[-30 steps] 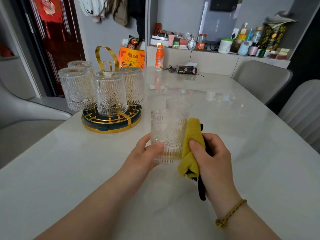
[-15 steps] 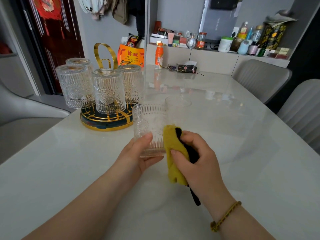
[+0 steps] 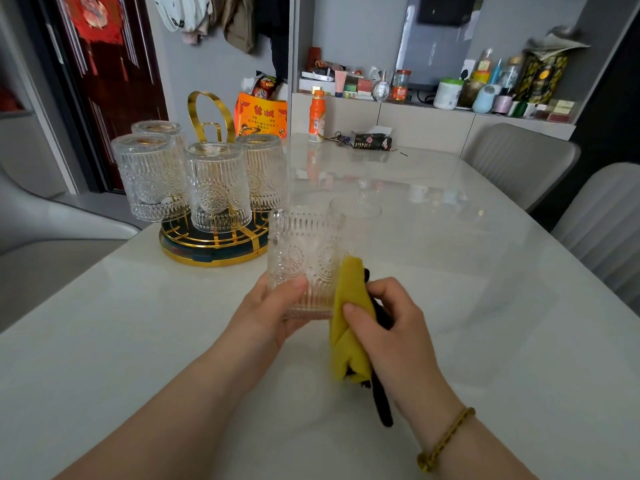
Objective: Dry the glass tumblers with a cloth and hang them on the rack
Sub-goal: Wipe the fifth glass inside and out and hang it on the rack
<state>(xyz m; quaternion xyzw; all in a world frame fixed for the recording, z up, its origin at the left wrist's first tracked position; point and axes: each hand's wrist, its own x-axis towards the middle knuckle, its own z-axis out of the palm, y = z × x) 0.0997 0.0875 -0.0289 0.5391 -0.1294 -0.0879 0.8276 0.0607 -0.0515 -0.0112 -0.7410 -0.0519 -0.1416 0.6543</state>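
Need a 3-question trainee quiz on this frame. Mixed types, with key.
1. How many tumblers hang upside down on the rack?
2. True or false: the left hand holds the cloth.
3. The orange bottle stands: A) on the rack B) at the table's far end C) on a chair.

Key: 1. Four. 2. False: the right hand holds it. 3. B.

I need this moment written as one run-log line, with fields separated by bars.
step: drying | left hand: holds tumbler | right hand: holds cloth against tumbler side | rack: four glasses hung upside down
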